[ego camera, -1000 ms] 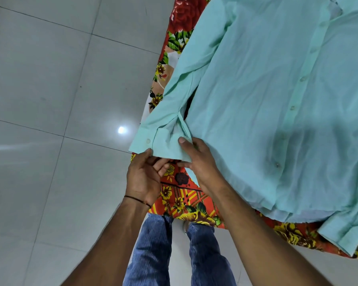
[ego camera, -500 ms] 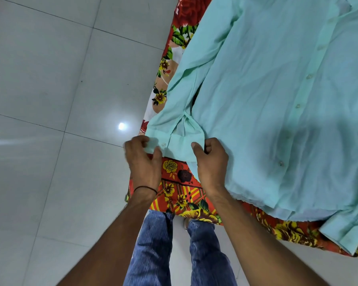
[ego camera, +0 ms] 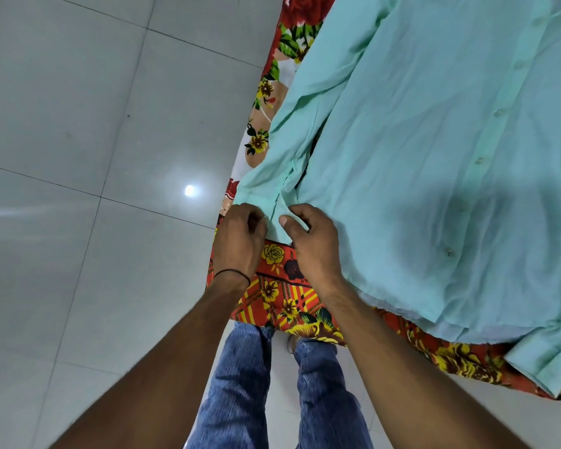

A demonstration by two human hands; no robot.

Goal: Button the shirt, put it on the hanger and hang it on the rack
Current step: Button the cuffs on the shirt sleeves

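Observation:
A mint-green long-sleeved shirt (ego camera: 418, 163) lies flat, front up, on a bed, its button placket (ego camera: 499, 113) running down the right side. The left sleeve ends in a cuff (ego camera: 277, 226) at the bed's near corner. My left hand (ego camera: 238, 241) pinches the cuff's left flap. My right hand (ego camera: 311, 241) holds the right flap, thumb pressed on the fabric. The two flaps meet between my thumbs. The other cuff (ego camera: 544, 361) lies at the lower right. No hanger or rack is in view.
The bed carries a red and yellow floral sheet (ego camera: 282, 299), whose corner sticks out below my hands. Grey floor tiles (ego camera: 94, 157) fill the left half. My legs in blue jeans (ego camera: 240, 393) stand close against the bed's edge.
My two hands have closed in on the cuff, bringing its flaps together. The cuff has shifted right and back onto the bed corner.

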